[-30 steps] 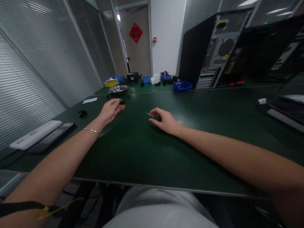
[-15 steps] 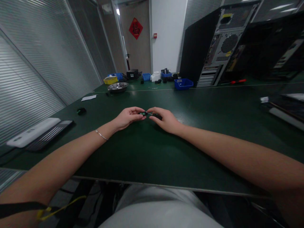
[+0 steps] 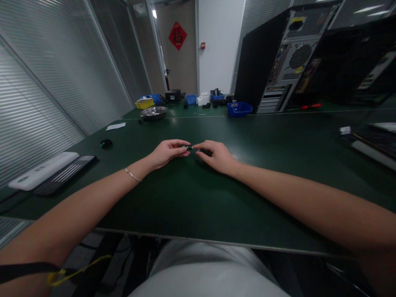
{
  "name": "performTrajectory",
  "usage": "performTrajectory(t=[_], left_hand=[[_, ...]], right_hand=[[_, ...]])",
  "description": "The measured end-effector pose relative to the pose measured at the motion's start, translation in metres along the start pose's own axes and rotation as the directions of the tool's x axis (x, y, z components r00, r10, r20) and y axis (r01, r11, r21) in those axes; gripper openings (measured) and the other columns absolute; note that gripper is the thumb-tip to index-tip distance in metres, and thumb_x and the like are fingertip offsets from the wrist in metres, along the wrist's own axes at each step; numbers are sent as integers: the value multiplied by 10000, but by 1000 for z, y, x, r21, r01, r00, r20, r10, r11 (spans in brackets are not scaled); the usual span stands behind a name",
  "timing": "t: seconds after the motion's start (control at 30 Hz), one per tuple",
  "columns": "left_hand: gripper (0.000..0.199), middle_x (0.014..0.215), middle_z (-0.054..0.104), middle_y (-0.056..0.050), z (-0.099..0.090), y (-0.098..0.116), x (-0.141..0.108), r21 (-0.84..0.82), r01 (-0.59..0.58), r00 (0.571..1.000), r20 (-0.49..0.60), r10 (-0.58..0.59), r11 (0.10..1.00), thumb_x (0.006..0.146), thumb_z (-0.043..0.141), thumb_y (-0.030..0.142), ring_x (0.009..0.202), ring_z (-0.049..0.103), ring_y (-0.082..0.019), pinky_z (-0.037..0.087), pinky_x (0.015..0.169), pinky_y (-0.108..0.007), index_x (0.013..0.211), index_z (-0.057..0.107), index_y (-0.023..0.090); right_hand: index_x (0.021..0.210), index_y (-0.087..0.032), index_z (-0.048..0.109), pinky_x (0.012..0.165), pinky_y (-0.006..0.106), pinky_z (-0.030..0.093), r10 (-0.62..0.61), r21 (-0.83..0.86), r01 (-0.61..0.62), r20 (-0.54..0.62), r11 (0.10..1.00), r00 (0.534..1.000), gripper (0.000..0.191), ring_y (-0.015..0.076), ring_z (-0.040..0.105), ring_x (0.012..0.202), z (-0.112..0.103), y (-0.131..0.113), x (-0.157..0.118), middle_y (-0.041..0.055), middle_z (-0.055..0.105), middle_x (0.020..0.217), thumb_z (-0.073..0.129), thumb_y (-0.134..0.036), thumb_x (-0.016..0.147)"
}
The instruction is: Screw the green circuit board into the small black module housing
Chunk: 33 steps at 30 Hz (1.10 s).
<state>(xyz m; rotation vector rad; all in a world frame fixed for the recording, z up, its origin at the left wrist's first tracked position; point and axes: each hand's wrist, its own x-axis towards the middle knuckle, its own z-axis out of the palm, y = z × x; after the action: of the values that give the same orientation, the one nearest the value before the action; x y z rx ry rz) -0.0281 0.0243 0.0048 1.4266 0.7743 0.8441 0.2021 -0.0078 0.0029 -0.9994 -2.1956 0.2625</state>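
A dark green bench (image 3: 198, 206) fills most of the lower view, with a black computer tower (image 3: 258, 66) standing at its far side, right of centre. Over the bench's middle, the left hand (image 3: 166, 154) and right hand (image 3: 218, 156) face each other, just apart. The right hand curls closely round a slim tool (image 3: 206, 152), its thin shaft pointing left; the left hand is pinched narrow on a small green-and-black part (image 3: 187, 147) at its fingertips. The step in hand seems to be setting the tool's tip to this part; whether the tip is seated is too small to tell. The next move probably calls for a steady left pinch and fine control of the tool from the right fingers. Compared with a second ago, the left hand has come in from farther left, bringing the part to the shaft, while the right hand is little changed
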Motion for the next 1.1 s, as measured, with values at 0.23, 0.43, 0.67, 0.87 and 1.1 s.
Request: performTrajectory(t=[0.23,0.43,0.67,0.87,1.1], left_hand=[[291,959,716,-87,2,0,-1,34,-6,999,-37,7,999,791,706,166,864,687,-142,540,874,-278,1076,666,130],[256,961,714,-92,5,2,-3,17,-23,999,-24,23,1000,817,679,177,859,689,-151,550,852,-286,1069,666,132],[172,963,712,-92,5,3,-2,-53,11,999,-34,-13,999,836,649,140,831,692,-140,564,809,-247,1000,695,118],[161,991,710,-101,6,5,-3,-78,58,997,-36,-61,995,833,649,116,859,689,-142,563,833,-238,984,706,114],[154,974,713,-97,5,3,-2,-124,51,998,-28,-55,991,829,649,100,857,696,-145,572,801,-203,971,709,102]], right_hand=[[1084,-232,670,725,301,445,2,-24,-3,-7,1000,1000,237,195,611,866,2,3,1,51,686,975,555,-256,879],[985,-207,665,678,278,425,4,-29,-4,-13,1000,1000,168,179,597,815,2,0,1,46,681,926,549,-262,877],[962,-204,662,670,273,412,-16,-27,16,5,1000,1000,179,171,590,797,1,-1,0,46,672,907,532,-311,900],[964,-208,655,670,264,406,-31,-33,32,19,999,999,164,167,587,808,1,-1,0,40,669,912,523,-282,903],[965,-200,655,680,258,403,-45,-14,45,19,999,999,153,159,582,794,1,-1,0,38,663,899,531,-259,897]])
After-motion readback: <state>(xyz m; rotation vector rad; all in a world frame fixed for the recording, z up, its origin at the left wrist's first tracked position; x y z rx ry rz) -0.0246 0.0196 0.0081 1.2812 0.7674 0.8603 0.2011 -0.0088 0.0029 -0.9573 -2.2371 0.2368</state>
